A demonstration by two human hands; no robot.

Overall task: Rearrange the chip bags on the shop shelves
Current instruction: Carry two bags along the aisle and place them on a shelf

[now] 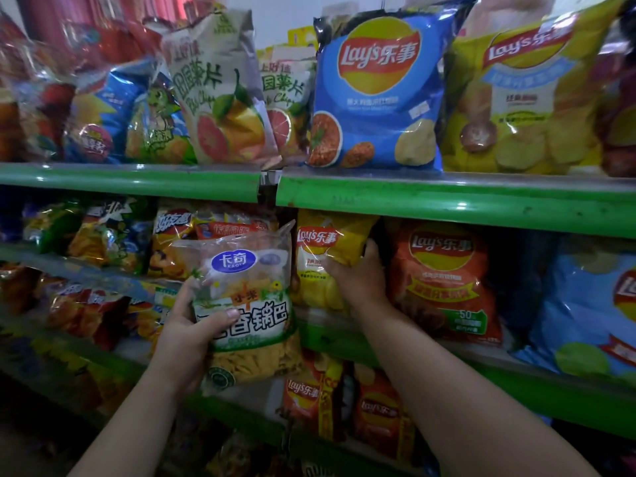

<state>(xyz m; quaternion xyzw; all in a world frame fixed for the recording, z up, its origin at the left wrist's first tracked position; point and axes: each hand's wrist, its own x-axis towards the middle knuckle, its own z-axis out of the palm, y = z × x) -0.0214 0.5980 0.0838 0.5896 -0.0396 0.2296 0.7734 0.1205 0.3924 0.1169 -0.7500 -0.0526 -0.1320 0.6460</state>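
On the middle shelf, just under the green rail (447, 201) of the top shelf: one small yellow Lay's bag (323, 256), upright. The right hand (361, 275) gripped it, fingers curled round its right edge and thumb laid across its front. Just right of that hand: one orange Lay's bag (444, 280), upright. Further right: one large blue bag (585, 311), leaning.

In front of the same shelf, held clear of it: one clear-topped bag (247, 304) with a blue oval label, yellow pieces showing through its lower part. The left hand (192, 335) grasped it from the left side, thumb pressed across the front, the other fingers wrapped behind and out of sight. It overlapped the left edge of the small yellow Lay's bag; whether the two touched could not be told.

Top shelf, left to right:
- mixed blue and red bags, blurred
- two grey grapefruit bags (223, 94), the front one tilted
- one blue Lay's bag (378, 94), upright
- one large yellow Lay's bag (523, 94)

Bottom shelf, below the hands: red Lay's bags (306, 394), standing side by side.
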